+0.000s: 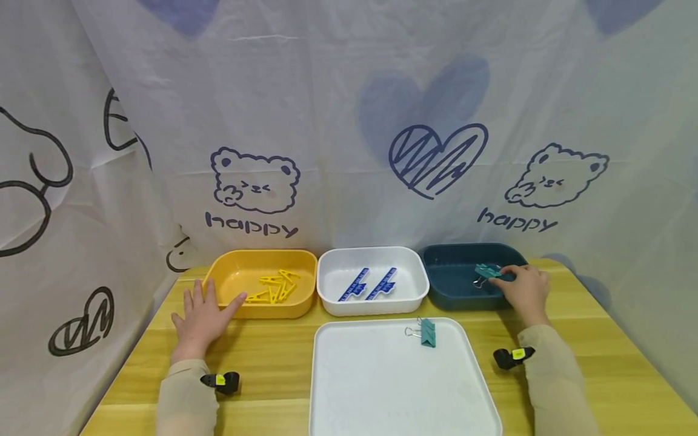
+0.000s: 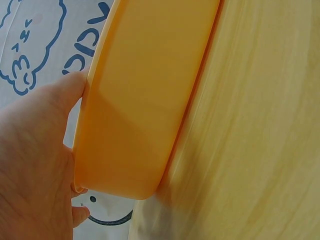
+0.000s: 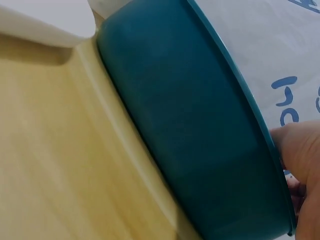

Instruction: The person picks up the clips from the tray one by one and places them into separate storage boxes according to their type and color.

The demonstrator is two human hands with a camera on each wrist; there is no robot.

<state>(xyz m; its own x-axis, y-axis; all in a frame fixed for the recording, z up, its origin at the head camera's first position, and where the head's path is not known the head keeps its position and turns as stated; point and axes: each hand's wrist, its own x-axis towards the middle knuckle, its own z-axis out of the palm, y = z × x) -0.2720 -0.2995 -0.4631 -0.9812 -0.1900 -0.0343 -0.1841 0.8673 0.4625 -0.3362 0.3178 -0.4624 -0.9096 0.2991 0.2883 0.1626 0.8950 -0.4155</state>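
My right hand (image 1: 526,290) reaches over the rim of the dark teal bin (image 1: 452,297), thumb and fingers pinching a teal binder clip (image 1: 487,271) inside it. In the right wrist view the bin's wall hides the clip. My left hand (image 1: 203,321) rests with fingers spread on the near left rim of the yellow bin (image 1: 283,311), its thumb along the edge. Several yellow clothespins (image 1: 278,290) lie in that bin. A second teal binder clip (image 1: 428,333) with wire handles sits near the far edge of the white tray (image 1: 392,387).
Between the two coloured bins stands a white bin (image 1: 373,309) holding two blue-and-white clips (image 1: 382,284). All three bins line the back of the wooden table (image 1: 262,369), against a printed curtain (image 1: 338,121). The white tray lies in front of them.
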